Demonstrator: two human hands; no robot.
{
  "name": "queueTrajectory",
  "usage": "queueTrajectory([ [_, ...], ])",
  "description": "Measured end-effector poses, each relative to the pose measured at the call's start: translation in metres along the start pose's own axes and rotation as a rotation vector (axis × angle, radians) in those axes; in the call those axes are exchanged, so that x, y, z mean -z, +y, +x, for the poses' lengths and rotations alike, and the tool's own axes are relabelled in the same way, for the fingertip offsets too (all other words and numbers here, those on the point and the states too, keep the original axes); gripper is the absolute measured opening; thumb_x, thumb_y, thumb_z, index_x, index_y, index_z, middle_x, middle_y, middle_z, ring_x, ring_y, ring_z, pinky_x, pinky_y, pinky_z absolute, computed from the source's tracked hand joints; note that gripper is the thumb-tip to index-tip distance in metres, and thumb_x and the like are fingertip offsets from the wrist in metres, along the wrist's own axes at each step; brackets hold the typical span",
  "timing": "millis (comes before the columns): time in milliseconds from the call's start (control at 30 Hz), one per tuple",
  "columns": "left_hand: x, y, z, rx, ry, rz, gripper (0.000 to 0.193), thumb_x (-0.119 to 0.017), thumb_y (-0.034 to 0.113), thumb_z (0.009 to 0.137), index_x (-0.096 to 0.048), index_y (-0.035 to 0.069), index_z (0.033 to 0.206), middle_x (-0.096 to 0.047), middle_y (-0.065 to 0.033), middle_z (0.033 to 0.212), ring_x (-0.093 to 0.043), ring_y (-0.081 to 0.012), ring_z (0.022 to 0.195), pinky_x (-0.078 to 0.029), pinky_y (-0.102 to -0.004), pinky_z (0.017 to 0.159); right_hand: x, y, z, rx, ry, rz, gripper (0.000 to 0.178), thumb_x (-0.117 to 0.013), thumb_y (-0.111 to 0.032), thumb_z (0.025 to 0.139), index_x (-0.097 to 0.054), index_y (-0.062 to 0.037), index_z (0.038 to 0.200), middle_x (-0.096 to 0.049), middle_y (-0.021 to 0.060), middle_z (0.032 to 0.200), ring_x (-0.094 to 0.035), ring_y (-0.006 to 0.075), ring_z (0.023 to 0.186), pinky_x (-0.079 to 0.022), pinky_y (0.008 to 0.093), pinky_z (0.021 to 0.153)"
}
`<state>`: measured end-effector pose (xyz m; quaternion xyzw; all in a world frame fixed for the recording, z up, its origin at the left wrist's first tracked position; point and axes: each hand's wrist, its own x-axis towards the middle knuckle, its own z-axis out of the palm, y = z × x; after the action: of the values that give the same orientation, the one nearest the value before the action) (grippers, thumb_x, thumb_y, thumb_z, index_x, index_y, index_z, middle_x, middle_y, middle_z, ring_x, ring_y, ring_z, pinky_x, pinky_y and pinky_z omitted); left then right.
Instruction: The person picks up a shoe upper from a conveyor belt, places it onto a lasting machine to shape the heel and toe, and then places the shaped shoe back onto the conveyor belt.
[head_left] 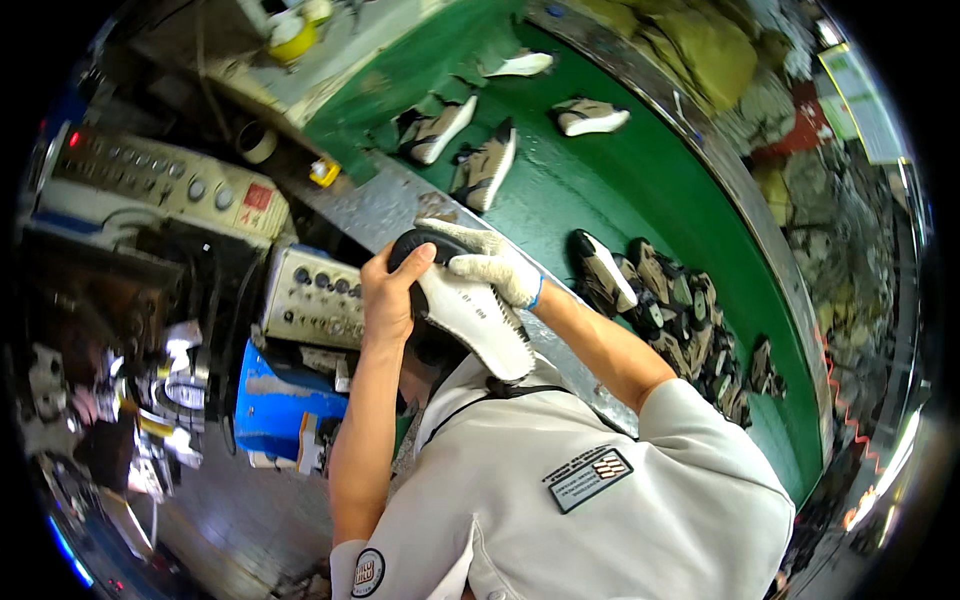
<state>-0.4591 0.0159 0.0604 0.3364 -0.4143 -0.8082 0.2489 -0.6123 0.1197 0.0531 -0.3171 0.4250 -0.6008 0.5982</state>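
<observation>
A shoe upper (478,312) with a black end and a white underside is held in front of my chest, underside facing up. Dark stitch-like marks run along its edge. My left hand (395,285), bare, grips the black end with the thumb on top. My right hand (495,265) wears a white knit glove with a blue cuff. Its fingers wrap over the same end and the near part of the white underside. The part of the shoe upper beneath both hands is hidden.
Right of my hands lies a green trough (560,180) with a grey metal edge. Beige-and-black shoes (488,165) are scattered in it, several piled (690,310) at its right. To the left are control panels (315,290) with knobs, a blue machine part (275,400) and shiny machinery (170,390).
</observation>
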Motion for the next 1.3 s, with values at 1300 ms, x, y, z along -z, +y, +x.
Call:
queueTrajectory([
  [1300, 0.195, 0.069, -0.112, -0.182, 0.554, -0.018, 0.05, -0.068, 0.026, 0.097, -0.057, -0.006, 0.134, -0.067, -0.0142, 0.117, -0.067, -0.0207, 0.101, -0.055, -0.0335, 0.083, -0.122, 0.126, 0.109, -0.567, -0.319, 0.959, 0.051, -0.049, -0.04, 0.104, -0.051, -0.0019, 0.139, -0.064, 0.0161, 0.126, -0.065, 0.0266, 0.108, -0.056, 0.0399, 0.093],
])
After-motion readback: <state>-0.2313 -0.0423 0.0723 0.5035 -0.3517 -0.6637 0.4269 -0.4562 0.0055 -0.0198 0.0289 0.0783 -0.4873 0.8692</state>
